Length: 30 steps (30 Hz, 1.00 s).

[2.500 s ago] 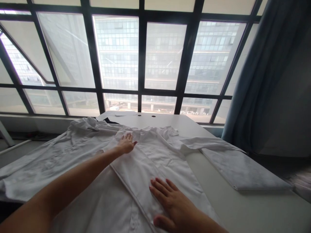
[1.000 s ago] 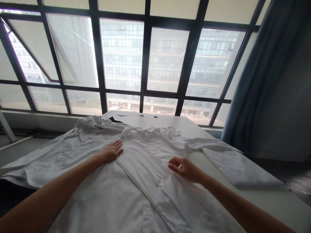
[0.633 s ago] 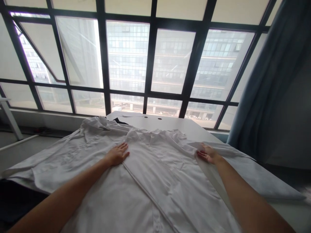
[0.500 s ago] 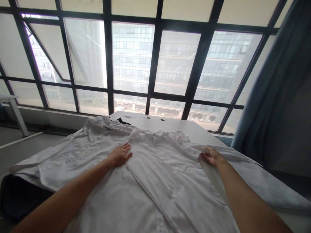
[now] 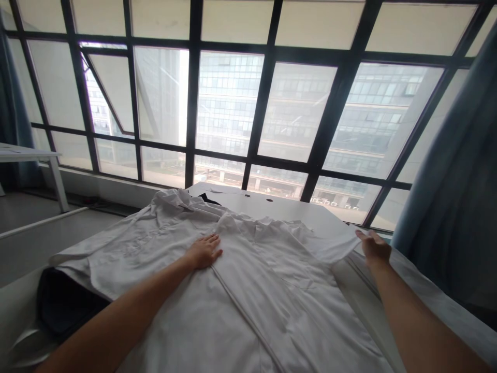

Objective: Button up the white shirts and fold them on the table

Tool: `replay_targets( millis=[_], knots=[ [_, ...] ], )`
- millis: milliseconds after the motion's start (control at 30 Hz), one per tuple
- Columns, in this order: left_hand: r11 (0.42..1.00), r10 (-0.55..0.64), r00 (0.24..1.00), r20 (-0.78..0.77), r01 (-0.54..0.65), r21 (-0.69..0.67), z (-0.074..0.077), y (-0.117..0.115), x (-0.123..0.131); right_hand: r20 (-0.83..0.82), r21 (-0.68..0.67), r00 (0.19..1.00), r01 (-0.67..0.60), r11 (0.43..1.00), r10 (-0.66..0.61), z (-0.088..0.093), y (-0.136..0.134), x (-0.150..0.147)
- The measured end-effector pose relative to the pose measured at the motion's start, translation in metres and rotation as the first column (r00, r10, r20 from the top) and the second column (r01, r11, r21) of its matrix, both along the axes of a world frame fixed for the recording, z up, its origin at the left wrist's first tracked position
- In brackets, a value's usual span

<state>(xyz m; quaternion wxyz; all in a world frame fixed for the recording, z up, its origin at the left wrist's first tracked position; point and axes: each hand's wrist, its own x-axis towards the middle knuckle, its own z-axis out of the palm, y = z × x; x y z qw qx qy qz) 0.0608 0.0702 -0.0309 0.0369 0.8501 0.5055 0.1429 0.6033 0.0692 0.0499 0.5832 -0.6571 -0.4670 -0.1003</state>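
A white shirt (image 5: 267, 269) lies spread out over the table in front of me, with wrinkles across its body and a long seam running toward me. My left hand (image 5: 204, 252) rests flat on the shirt near its middle, fingers stretched out. Off to the right, my right hand (image 5: 376, 248) pinches the end of the shirt's sleeve (image 5: 336, 243) and holds it out sideways, slightly raised. More white cloth is layered at the left, with raised lettering-like creases. Below its left edge shows a dark item (image 5: 66, 300).
The white table (image 5: 287, 207) reaches toward the large framed windows (image 5: 229, 103). On its far part lies a small black thing (image 5: 209, 199). Other white fabric (image 5: 423, 285) lies at the right, beside a blue-grey curtain (image 5: 446, 181). Another white table (image 5: 27, 152) stands at far left.
My right hand has moved outward to the right and up, drawing the sleeve away from the shirt's body. My left hand stays on the same spot of the shirt. The view has shifted slightly left.
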Motion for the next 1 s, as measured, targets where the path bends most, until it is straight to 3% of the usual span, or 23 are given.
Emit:
replay_targets(
  millis=[33,100,167,200,267,300,333,367,433,533,633,700,800,900,1000],
  knots=[
    [1.0,0.004,1.0,0.008,-0.004,0.003,-0.001,0.001,0.0,-0.021,0.016,0.998,0.058,0.998,-0.058,0.006,-0.005,-0.014],
    [1.0,0.007,0.999,0.041,-0.007,0.009,-0.004,0.003,-0.001,0.198,0.096,0.979,-0.065,0.993,0.045,0.013,-0.026,-0.055],
    [1.0,-0.006,0.993,0.114,0.005,0.011,-0.005,0.005,-0.002,0.531,0.001,0.819,-0.255,0.967,0.216,0.009,-0.06,-0.107],
    [1.0,-0.017,0.985,0.17,0.016,0.005,-0.005,0.007,-0.003,0.642,-0.16,0.677,-0.341,0.926,0.36,0.004,-0.08,-0.134],
    [0.999,-0.019,0.94,0.341,0.034,-0.038,-0.003,0.007,-0.005,0.667,-0.522,0.361,-0.398,0.754,0.652,-0.01,-0.12,-0.18],
    [0.996,-0.001,0.895,0.446,0.043,-0.084,0.0,0.006,-0.005,0.617,-0.632,0.281,-0.378,0.676,0.735,-0.018,-0.137,-0.197],
    [0.988,0.029,0.837,0.546,0.059,-0.142,0.002,0.004,-0.005,0.563,-0.703,0.252,-0.355,0.616,0.787,-0.025,-0.151,-0.21],
    [0.976,0.061,0.779,0.624,0.083,-0.199,0.005,0.0,-0.004,0.518,-0.744,0.252,-0.338,0.576,0.817,-0.031,-0.162,-0.218],
    [0.949,0.092,0.721,0.687,0.146,-0.28,0.01,-0.011,0.001,0.471,-0.764,0.32,-0.318,0.561,0.822,-0.039,-0.173,-0.222],
    [0.934,0.02,0.791,0.611,0.203,-0.293,0.012,-0.031,0.016,0.455,-0.751,0.395,-0.313,0.582,0.799,-0.045,-0.174,-0.217],
    [0.955,0.013,0.871,0.492,0.135,-0.264,0.009,-0.041,0.039,0.471,-0.724,0.383,-0.346,0.596,0.795,-0.049,-0.171,-0.215],
    [0.966,0.09,0.889,0.448,0.032,-0.256,0.01,-0.038,0.055,0.481,-0.704,0.377,-0.371,0.605,0.791,-0.053,-0.171,-0.216],
    [0.949,0.229,0.835,0.501,-0.077,-0.307,0.015,-0.024,0.076,0.477,-0.694,0.382,-0.388,0.606,0.791,-0.057,-0.173,-0.216],
    [0.92,0.31,0.779,0.545,-0.102,-0.378,0.02,-0.012,0.089,0.472,-0.693,0.391,-0.389,0.607,0.79,-0.059,-0.174,-0.214],
    [0.906,0.314,0.765,0.562,-0.065,-0.418,0.025,-0.007,0.093,0.462,-0.698,0.401,-0.385,0.603,0.791,-0.057,-0.174,-0.213]
  ],
)
